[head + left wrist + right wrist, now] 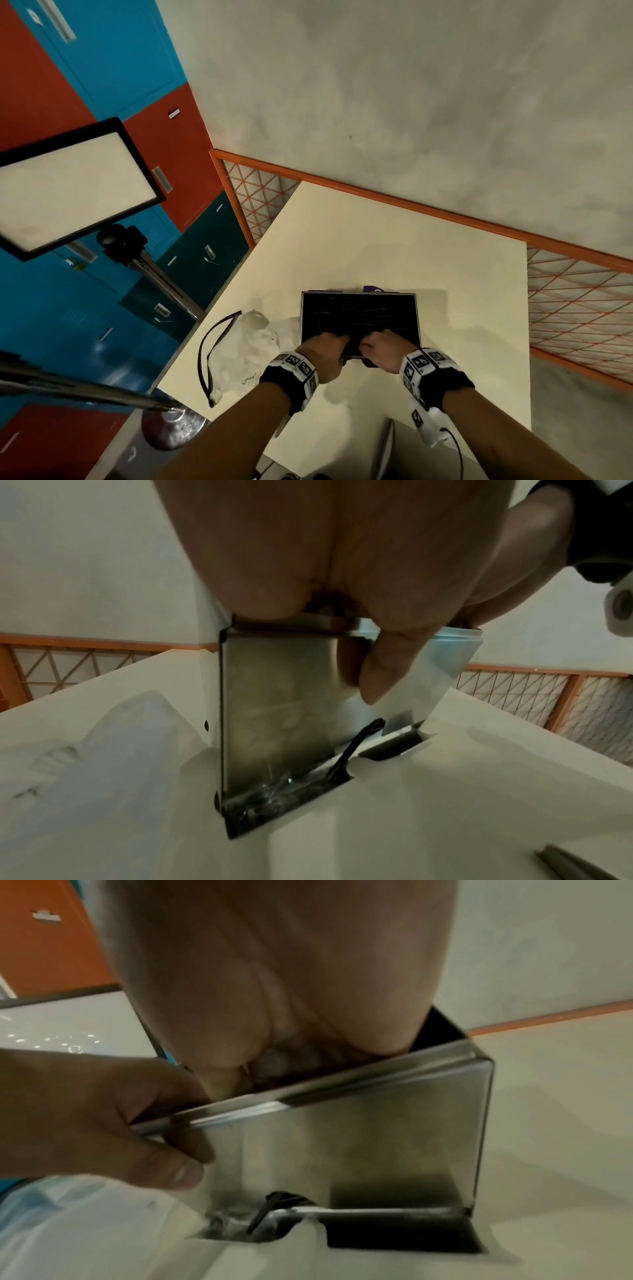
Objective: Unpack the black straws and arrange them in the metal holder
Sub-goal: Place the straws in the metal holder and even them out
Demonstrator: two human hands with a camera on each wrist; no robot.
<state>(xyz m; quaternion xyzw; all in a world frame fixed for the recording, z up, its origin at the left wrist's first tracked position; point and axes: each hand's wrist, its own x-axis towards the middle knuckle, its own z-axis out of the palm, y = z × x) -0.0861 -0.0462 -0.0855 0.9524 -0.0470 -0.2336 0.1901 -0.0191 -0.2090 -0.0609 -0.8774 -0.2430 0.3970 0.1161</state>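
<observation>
The metal holder (359, 295) stands on the cream table (376, 240), open at the top, with several black straws (359, 315) lying inside. My left hand (337, 342) grips its near rim, thumb (380, 674) outside on the shiny front wall (274, 696) and fingers over the edge. My right hand (373, 342) reaches into the holder (377, 1137) from above beside the left hand (103, 1110); its fingertips are hidden inside. One black straw (263, 1215) pokes out of the slot at the holder's base, also showing as a straw end (356, 739).
A crumpled clear plastic bag (239, 353) with a black rim lies left of the holder. A small purple object (373, 289) sits behind it. A light panel (75, 185) on a stand is at the left. An orange mesh fence (575, 301) borders the table.
</observation>
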